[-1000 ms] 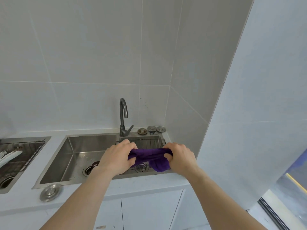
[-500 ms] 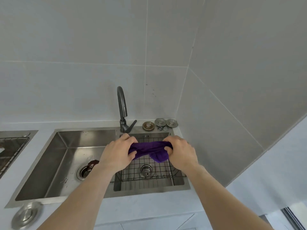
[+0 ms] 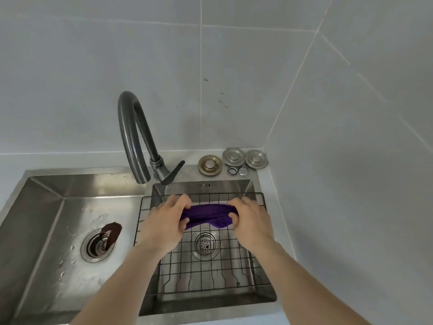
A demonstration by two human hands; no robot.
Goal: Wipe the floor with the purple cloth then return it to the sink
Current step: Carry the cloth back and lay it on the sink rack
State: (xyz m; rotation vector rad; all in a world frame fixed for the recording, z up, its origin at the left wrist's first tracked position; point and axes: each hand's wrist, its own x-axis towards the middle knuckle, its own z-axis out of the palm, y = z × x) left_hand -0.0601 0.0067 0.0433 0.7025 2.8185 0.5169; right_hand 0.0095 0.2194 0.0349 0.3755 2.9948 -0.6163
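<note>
The purple cloth is bunched into a short band stretched between both hands. My left hand grips its left end and my right hand grips its right end. Both hold it above the far part of the black wire rack that sits in the right basin of the steel sink. The cloth's ends are hidden inside my fists.
A dark curved faucet rises behind the divider, spout over the left basin. The left basin has a drain with a brown piece lying over it. Three metal drain plugs and small rings sit in the back right corner by the tiled walls.
The view has tilted down and closed in on the sink. Both hands, still gripping the cloth, have moved forward and lower over the wire rack.
</note>
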